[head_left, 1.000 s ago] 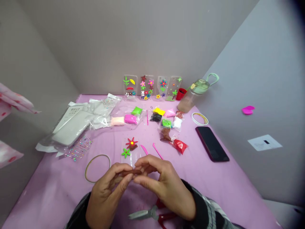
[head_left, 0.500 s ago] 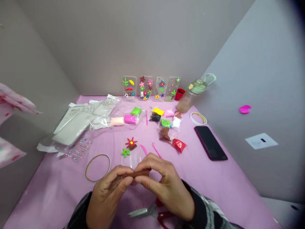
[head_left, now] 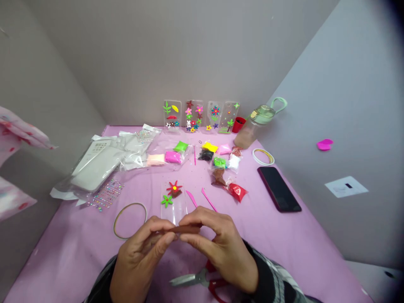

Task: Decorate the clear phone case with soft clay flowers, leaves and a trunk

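Between the fingertips of both hands is a strip of brown modelling clay [head_left: 187, 229], held level above the table. My left hand [head_left: 143, 250] pinches its left end between thumb and fingers. My right hand [head_left: 217, 244] grips the right part the same way, fingers above and thumb below. Just beyond lies a clear phone case [head_left: 180, 209], partly hidden by the hands, with a red clay flower [head_left: 174, 188], a green clay flower [head_left: 167, 201] and a brown clay piece on it. Below my right hand lie red-handled scissors [head_left: 189, 279], partly covered.
Pink plastic tools [head_left: 208, 199] lie beyond my right hand, near bagged clay such as a red packet [head_left: 237, 192]. A phone [head_left: 279, 189] and a bottle [head_left: 251, 126] stand to the right. A tape ring [head_left: 114, 225] and packaged cases [head_left: 96, 168] are at left.
Both hands still hold the brown clay in nearly the same place. My left hand's fingers have shifted slightly along it, and the view has moved a little.
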`<action>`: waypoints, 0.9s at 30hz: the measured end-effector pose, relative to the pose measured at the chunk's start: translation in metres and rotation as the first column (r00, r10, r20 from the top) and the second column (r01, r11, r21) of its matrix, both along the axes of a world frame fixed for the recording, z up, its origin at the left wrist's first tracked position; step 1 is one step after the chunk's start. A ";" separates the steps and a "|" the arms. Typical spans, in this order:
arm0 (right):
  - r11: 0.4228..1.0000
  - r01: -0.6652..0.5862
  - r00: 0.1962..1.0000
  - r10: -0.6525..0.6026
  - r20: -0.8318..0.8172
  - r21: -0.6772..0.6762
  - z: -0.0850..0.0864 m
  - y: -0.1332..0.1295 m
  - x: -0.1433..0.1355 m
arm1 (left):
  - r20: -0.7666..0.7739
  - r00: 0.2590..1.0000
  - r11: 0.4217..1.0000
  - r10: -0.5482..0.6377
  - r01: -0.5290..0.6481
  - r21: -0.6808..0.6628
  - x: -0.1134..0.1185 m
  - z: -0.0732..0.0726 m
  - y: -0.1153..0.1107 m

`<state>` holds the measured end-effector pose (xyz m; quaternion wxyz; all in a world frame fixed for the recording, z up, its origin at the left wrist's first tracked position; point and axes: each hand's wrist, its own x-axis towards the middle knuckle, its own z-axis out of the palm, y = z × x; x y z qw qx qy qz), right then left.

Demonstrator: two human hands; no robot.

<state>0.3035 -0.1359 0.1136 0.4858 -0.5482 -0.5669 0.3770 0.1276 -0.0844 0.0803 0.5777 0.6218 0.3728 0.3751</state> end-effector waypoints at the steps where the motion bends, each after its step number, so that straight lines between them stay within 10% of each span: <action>1: 1.000 -0.006 1.000 0.006 0.009 -0.005 0.000 0.000 0.000 | -0.022 1.000 1.000 -0.002 0.003 0.031 -0.001 0.000 0.000; 27: 0.991 -0.024 0.994 0.010 -0.111 -0.130 -0.012 0.010 0.004 | -0.166 0.984 0.979 -0.071 0.101 0.179 -0.003 -0.011 0.004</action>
